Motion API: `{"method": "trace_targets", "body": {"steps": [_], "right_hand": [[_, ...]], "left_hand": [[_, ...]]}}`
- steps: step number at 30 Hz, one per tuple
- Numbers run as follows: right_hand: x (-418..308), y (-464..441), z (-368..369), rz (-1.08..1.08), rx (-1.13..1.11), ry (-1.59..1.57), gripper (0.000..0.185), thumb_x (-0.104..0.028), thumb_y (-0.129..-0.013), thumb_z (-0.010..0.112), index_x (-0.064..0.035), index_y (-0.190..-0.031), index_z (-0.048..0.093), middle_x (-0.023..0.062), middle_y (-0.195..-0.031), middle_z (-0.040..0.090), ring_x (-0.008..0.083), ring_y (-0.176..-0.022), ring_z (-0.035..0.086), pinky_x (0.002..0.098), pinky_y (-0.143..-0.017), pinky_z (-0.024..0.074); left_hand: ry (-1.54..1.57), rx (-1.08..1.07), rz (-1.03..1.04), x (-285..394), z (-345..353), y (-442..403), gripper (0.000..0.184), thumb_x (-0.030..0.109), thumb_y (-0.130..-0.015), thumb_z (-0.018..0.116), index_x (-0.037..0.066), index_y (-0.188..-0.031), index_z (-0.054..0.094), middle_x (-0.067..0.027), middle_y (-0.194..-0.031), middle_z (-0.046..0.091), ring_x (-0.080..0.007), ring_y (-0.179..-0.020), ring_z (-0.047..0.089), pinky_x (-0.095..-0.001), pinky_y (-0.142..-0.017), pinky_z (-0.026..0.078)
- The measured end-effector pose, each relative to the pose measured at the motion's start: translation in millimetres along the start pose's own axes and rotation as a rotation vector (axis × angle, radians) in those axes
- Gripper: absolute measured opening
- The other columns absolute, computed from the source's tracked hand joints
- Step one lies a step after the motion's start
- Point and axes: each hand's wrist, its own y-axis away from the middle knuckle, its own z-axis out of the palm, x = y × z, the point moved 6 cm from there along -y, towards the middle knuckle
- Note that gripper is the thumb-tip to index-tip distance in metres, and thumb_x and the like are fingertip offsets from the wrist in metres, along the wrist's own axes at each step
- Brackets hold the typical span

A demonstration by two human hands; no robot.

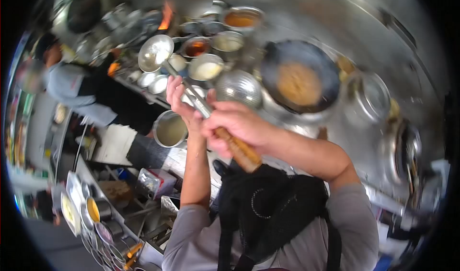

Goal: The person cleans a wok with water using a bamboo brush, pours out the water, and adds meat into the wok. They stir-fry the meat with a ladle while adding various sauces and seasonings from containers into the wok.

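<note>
A metal ladle with a wooden handle slants across the middle of the head view, its round bowl up and to the left. My right hand is closed around it where the metal shaft meets the wood. Beneath the shaft is my left hand, palm up, with fingers stretched on one side and the thumb on the other. Whether the left palm touches the metal is hard to tell. Beyond my right forearm sits a dark wok with brown liquid in it. A perforated metal strainer rests beside the wok.
Several bowls and pots of sauces, including a red one, stand behind the ladle. A flame rises at the back. To the left, a person works at the stoves. A large pot is by my left hand; metal pans lie right.
</note>
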Motion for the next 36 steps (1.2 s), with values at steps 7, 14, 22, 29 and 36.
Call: {"method": "trace_targets", "body": {"steps": [7, 14, 22, 29, 36], "right_hand": [[28.1, 182.9, -192.6, -0.132, 0.598, 0.049, 0.040, -0.008, -0.092, 0.056, -0.0007, -0.131, 0.051, 0.0010, -0.071, 0.051, 0.0095, -0.046, 0.048, 0.0247, -0.037, 0.0387], [43.2, 263.9, -329.4, -0.109, 1.105, 0.656, 0.032, -0.014, -0.091, 0.058, -0.0009, -0.120, 0.055, 0.0025, -0.060, 0.053, 0.0111, -0.046, 0.054, 0.0308, -0.038, 0.0421], [75.4, 249.6, -316.4, 0.013, 1.219, 1.012, 0.032, -0.018, -0.091, 0.060, -0.0030, -0.120, 0.056, 0.0044, -0.062, 0.058, 0.0132, -0.053, 0.059, 0.0299, -0.041, 0.0440], [85.9, 174.3, -245.1, -0.439, 0.453, -0.981, 0.048, -0.021, -0.103, 0.045, 0.0077, -0.140, 0.037, 0.0034, -0.076, 0.051, 0.0099, -0.053, 0.049, 0.0235, -0.040, 0.0384], [91.2, 158.9, -236.0, -0.130, 1.069, -0.073, 0.031, -0.019, -0.094, 0.060, -0.0035, -0.121, 0.056, 0.0016, -0.068, 0.054, 0.0113, -0.044, 0.047, 0.0270, -0.038, 0.0399]], "left_hand": [[0.063, -0.885, -0.549, 44.7, 4.4, 222.8, 0.046, 0.017, -0.082, 0.074, 0.000, -0.119, 0.052, -0.0217, -0.118, 0.056, -0.0414, -0.113, 0.052, -0.0460, -0.098, 0.042], [0.222, -1.579, -0.764, 14.2, -64.6, 401.4, 0.042, 0.027, -0.084, 0.076, 0.001, -0.115, 0.062, -0.0198, -0.113, 0.063, -0.0354, -0.109, 0.058, -0.0404, -0.097, 0.046], [0.139, -1.179, -0.977, -57.4, -54.1, 363.3, 0.037, 0.024, -0.080, 0.078, -0.001, -0.103, 0.063, -0.0196, -0.102, 0.065, -0.0333, -0.095, 0.064, -0.0419, -0.084, 0.052], [0.038, -2.178, -1.467, -62.3, -94.2, 460.6, 0.069, 0.062, -0.085, 0.063, -0.007, -0.086, 0.062, -0.0203, -0.079, 0.066, -0.0323, -0.070, 0.069, -0.0439, -0.059, 0.058], [0.420, -2.258, -0.887, -26.6, -81.6, 509.9, 0.051, 0.048, -0.094, 0.058, -0.001, -0.107, 0.065, -0.0184, -0.092, 0.069, -0.0271, -0.085, 0.069, -0.0394, -0.072, 0.055]]}}
